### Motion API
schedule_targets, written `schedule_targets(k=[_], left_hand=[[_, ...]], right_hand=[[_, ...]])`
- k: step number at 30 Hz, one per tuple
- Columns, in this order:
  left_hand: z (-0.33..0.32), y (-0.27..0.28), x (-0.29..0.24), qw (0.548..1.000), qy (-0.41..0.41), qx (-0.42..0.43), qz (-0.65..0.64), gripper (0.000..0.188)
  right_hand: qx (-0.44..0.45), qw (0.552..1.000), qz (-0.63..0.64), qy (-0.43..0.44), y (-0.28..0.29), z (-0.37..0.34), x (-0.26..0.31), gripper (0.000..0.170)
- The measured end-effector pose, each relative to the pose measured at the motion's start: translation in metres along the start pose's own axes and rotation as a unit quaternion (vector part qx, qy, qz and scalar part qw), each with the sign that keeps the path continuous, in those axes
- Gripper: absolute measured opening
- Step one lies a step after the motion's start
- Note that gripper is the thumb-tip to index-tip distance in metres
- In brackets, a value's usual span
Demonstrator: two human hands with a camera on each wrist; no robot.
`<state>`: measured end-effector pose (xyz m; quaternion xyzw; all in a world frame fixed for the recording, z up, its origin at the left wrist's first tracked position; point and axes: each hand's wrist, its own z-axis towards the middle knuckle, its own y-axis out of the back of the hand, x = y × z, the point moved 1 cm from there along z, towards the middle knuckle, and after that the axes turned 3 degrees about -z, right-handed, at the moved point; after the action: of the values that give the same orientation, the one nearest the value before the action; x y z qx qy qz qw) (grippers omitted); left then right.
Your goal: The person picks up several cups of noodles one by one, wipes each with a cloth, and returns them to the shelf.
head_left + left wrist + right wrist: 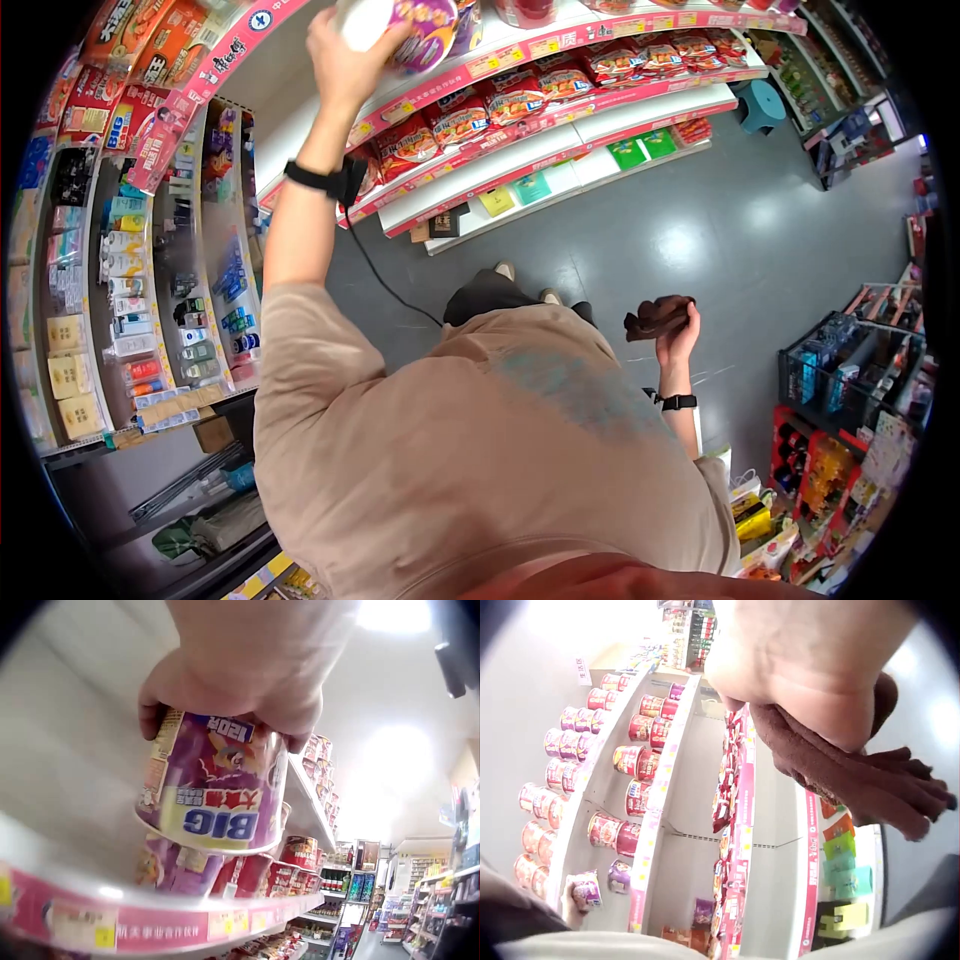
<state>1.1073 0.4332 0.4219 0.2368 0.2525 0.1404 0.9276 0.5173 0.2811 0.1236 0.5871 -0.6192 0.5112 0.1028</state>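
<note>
My left hand point(345, 60) grips a purple instant noodle tub point(425, 35) from above, at the shelf's front edge. In the left wrist view, the tub point(217, 787) has its BIG lettering upside down, while the shelf strip reads upright. A similar purple tub point(191, 870) stands behind and below it, beside red tubs point(247, 874). Off to the right, low beside the body, my right hand point(683, 335) holds a crumpled brown cloth point(655, 318). Finger-like ends of this cloth point(855, 772) hang out past the hand in the right wrist view.
Lower shelves hold red noodle packets point(515, 95) and green boxes point(640, 148). Toiletries fill a rack point(130, 270) at left. A blue stool point(762, 105) stands at the far shelf end; black crates point(830, 365) are at right. A cable point(375, 265) trails from the left wrist.
</note>
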Motion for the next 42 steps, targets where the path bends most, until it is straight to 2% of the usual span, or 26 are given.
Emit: schedule_targets(k=[2, 3, 4, 6, 8, 11, 15, 19, 20, 22, 23, 25, 26, 27, 28, 29, 30, 31, 32, 34, 36, 37, 38, 39, 40, 42], left_hand=[[-0.036, 0.020, -0.006, 0.964, 0.171, 0.036, -0.201, 0.098], [-0.058, 0.036, -0.020, 0.905, 0.278, 0.065, -0.315, 0.095], [-0.077, 0.049, -0.025, 0.887, 0.301, 0.062, -0.345, 0.090], [-0.126, 0.060, -0.021, 0.821, 0.344, -0.001, -0.456, 0.068], [-0.169, 0.073, -0.031, 0.754, 0.382, -0.010, -0.534, 0.051], [-0.213, 0.092, -0.089, 0.672, 0.459, 0.003, -0.581, 0.059], [-0.253, 0.103, -0.137, 0.594, 0.452, 0.049, -0.664, 0.067], [-0.251, 0.145, -0.152, 0.610, 0.373, 0.105, -0.691, 0.089], [-0.258, 0.156, -0.140, 0.573, 0.389, 0.110, -0.713, 0.105], [-0.268, 0.169, -0.137, 0.571, 0.395, 0.068, -0.716, 0.112], [-0.273, 0.174, -0.140, 0.607, 0.398, 0.047, -0.686, 0.115], [-0.277, 0.178, -0.149, 0.677, 0.394, 0.014, -0.622, 0.120], [-0.283, 0.180, -0.149, 0.739, 0.346, 0.003, -0.579, 0.121], [-0.290, 0.184, -0.148, 0.781, 0.299, -0.012, -0.549, 0.117], [-0.297, 0.188, -0.144, 0.818, 0.252, -0.027, -0.516, 0.114], [-0.304, 0.196, -0.130, 0.825, 0.257, -0.047, -0.501, 0.116], [-0.304, 0.204, -0.116, 0.835, 0.243, -0.078, -0.487, 0.103], [-0.307, 0.213, -0.095, 0.782, 0.301, -0.101, -0.537, 0.096], [-0.309, 0.224, -0.077, 0.720, 0.360, -0.119, -0.582, 0.089], [-0.313, 0.252, -0.071, 0.683, 0.393, -0.103, -0.607, 0.084], [-0.328, 0.270, -0.070, 0.670, 0.382, -0.086, -0.630, 0.083], [-0.338, 0.273, -0.071, 0.702, 0.356, -0.079, -0.612, 0.083], [-0.345, 0.274, -0.070, 0.730, 0.330, -0.074, -0.594, 0.084], [-0.345, 0.276, -0.068, 0.757, 0.338, -0.104, -0.549, 0.077], [-0.350, 0.279, -0.056, 0.721, 0.374, -0.113, -0.573, 0.074], [-0.358, 0.286, -0.011, 0.644, 0.442, -0.126, -0.612, 0.067]], right_hand=[[0.104, 0.994, 0.042, 0.013, -0.018, 0.006, 0.013, 0.041], [0.107, 0.993, 0.048, 0.026, -0.041, 0.004, 0.023, 0.043], [0.112, 0.992, 0.054, 0.037, -0.061, 0.005, 0.031, 0.045], [0.203, 0.977, 0.057, 0.021, -0.083, 0.011, 0.044, 0.065], [0.325, 0.940, 0.098, 0.024, -0.130, 0.005, 0.064, 0.072], [0.391, 0.917, 0.070, 0.032, -0.194, -0.001, 0.066, 0.092], [0.592, 0.791, -0.139, 0.070, -0.262, -0.032, 0.046, 0.098], [0.578, 0.597, -0.311, 0.461, -0.340, -0.072, 0.038, 0.091], [0.600, 0.577, -0.313, 0.457, -0.346, -0.078, 0.032, 0.091], [0.624, 0.596, -0.303, 0.405, -0.359, -0.087, 0.017, 0.100], [0.622, 0.634, -0.292, 0.355, -0.368, -0.088, 0.007, 0.109], [0.578, 0.732, -0.227, 0.281, -0.405, -0.104, -0.007, 0.105], [0.535, 0.789, -0.168, 0.254, -0.425, -0.116, -0.009, 0.091], [0.554, 0.807, -0.178, 0.103, -0.421, -0.111, -0.020, 0.090], [0.548, 0.820, -0.165, 0.018, -0.418, -0.111, -0.033, 0.086], [0.539, 0.828, -0.150, -0.039, -0.414, -0.123, -0.046, 0.083], [0.538, 0.829, -0.150, -0.022, -0.410, -0.138, -0.061, 0.079], [0.547, 0.820, -0.166, 0.023, -0.404, -0.155, -0.077, 0.075], [0.578, 0.775, -0.225, 0.118, -0.398, -0.163, -0.090, 0.074], [0.590, 0.669, -0.316, 0.323, -0.388, -0.179, -0.117, 0.073], [0.621, 0.676, -0.259, 0.299, -0.424, -0.169, -0.126, 0.068], [0.627, 0.735, -0.248, 0.073, -0.435, -0.163, -0.137, 0.070], [0.558, 0.789, -0.215, -0.144, -0.445, -0.156, -0.148, 0.071], [0.515, 0.821, -0.162, -0.183, -0.447, -0.163, -0.169, 0.072], [0.469, 0.849, -0.106, -0.219, -0.447, -0.173, -0.192, 0.074], [0.524, 0.841, -0.138, 0.013, -0.441, -0.205, -0.190, 0.074]])
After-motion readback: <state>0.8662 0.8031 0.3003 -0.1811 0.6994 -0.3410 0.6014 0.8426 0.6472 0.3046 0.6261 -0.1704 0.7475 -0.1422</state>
